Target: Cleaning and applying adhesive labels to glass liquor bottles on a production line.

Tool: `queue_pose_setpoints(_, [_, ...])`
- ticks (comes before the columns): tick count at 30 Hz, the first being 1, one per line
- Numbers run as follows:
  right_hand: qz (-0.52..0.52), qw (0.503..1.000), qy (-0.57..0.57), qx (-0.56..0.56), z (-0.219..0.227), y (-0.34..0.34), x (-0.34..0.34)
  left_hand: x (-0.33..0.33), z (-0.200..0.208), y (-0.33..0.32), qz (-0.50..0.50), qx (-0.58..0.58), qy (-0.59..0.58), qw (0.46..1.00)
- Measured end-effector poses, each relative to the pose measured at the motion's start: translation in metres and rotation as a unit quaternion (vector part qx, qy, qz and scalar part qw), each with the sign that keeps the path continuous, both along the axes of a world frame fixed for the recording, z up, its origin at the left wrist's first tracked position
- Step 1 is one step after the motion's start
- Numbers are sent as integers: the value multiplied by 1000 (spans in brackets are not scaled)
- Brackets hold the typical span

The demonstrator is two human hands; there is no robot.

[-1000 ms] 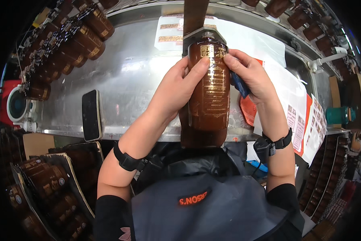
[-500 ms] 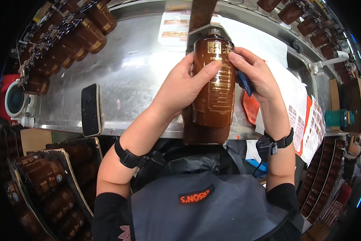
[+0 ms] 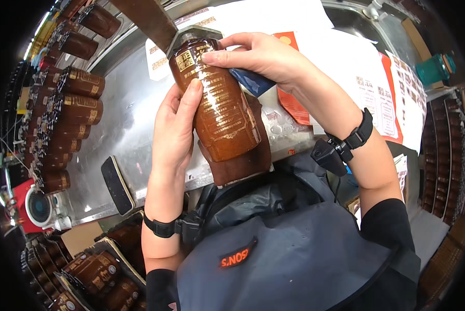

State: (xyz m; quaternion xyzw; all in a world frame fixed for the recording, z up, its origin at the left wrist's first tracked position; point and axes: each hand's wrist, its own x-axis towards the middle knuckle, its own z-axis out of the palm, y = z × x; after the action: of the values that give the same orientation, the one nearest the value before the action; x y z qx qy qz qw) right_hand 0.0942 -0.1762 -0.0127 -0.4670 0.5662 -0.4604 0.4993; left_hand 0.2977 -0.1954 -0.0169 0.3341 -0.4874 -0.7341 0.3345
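A glossy brown bottle (image 3: pixel 219 116) with gold lettering and a gold border lies tilted before me, its neck pointing away. Under its lower end is a brown block-like support (image 3: pixel 248 163), and a grey angular plate (image 3: pixel 191 34) sits around its neck end. My left hand (image 3: pixel 178 116) is wrapped round the bottle's left side, thumb on the front. At the upper right, my right hand (image 3: pixel 248 54) presses its thumb on the lettering near the shoulder. A small flat blue piece (image 3: pixel 251 81) is tucked in the right hand; its kind cannot be made out.
A phone (image 3: pixel 117 185) lies on the metal counter (image 3: pixel 134 116). Several brown bottles (image 3: pixel 80 109) stand at the left. White printed sheets (image 3: pixel 357 72) and an orange-red paper (image 3: pixel 293 106) cover the right side. Bottles in crates (image 3: pixel 95 272) are at lower left, a teal jar (image 3: pixel 433 72) far right.
The view has turned, so the counter and bottle appear slanted. My right thumb has come further onto the lettering near the bottle's shoulder. The left hand still grips its side.
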Motion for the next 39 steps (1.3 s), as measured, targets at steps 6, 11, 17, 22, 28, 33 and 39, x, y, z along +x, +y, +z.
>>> queue_pose_setpoints(6, [2,1000,24,3,-2,2,0,0,-3,-1,0,-13,-13,1000])
queue_pose_setpoints(11, [38,998,18,-38,-6,0,-12,3,-10,1,3,-17,17,1000])
queue_pose_setpoints(17, [-127,991,-4,-50,24,-10,-45,12,-14,10,-43,-82,44,995])
queue_pose_setpoints(22, [81,995,-14,-63,65,17,-6,16,-14,19,-36,-130,-2,991])
queue_pose_setpoints(28, [25,966,244,-83,93,-24,14,16,-10,20,-46,-166,-41,984])
queue_pose_setpoints(33, [174,899,330,-231,92,-35,25,18,-13,19,-59,-164,-61,983])
queue_pose_setpoints(39, [181,895,342,-221,94,-38,18,26,-20,16,-55,-268,-107,956])
